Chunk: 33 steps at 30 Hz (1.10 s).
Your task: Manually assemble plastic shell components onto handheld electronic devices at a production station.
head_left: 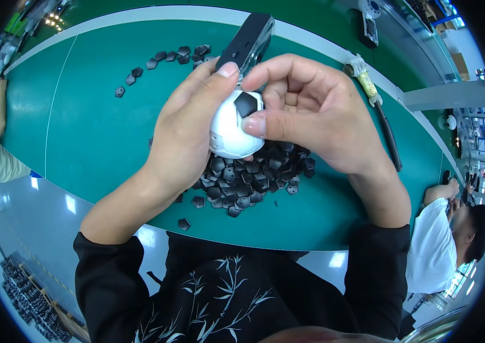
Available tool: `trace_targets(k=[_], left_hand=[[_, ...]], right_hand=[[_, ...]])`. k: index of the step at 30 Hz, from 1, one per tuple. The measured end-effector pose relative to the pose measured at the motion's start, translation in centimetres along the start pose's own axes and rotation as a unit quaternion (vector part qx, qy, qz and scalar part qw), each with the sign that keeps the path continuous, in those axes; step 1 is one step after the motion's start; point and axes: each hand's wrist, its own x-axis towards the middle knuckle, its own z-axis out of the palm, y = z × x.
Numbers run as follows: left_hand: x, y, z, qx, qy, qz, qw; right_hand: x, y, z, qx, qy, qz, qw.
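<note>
Ball (225, 137), white plastic with a black pentagonal panel (246, 104), sits above the green bench (99, 131) in the left hand (188, 117), curled around its left side. On its right, the half-curled right hand (305, 111) sets its thumb; whether it grips, I cannot tell. Black pentagonal pieces (245, 184) lie heaped on the ball's near side.
</note>
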Motion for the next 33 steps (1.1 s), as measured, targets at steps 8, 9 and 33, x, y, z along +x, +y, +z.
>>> trace_targets(k=[8,9,33], left_hand=[[0.3,-0.3,0.2,0.043,0.017,0.066,0.997],[0.4,-0.3,0.2,0.042,0.015,0.066,0.997],[0.7,-0.5,-0.7,0.045,0.006,0.094,0.994]], right_hand=[[-0.1,0.3,0.3,0.021,0.008,-0.034,0.999],[-0.1,0.3,0.2,0.02,0.01,-0.035,0.999],[0.4,0.1,-0.1,0.048,0.005,0.113,0.992]])
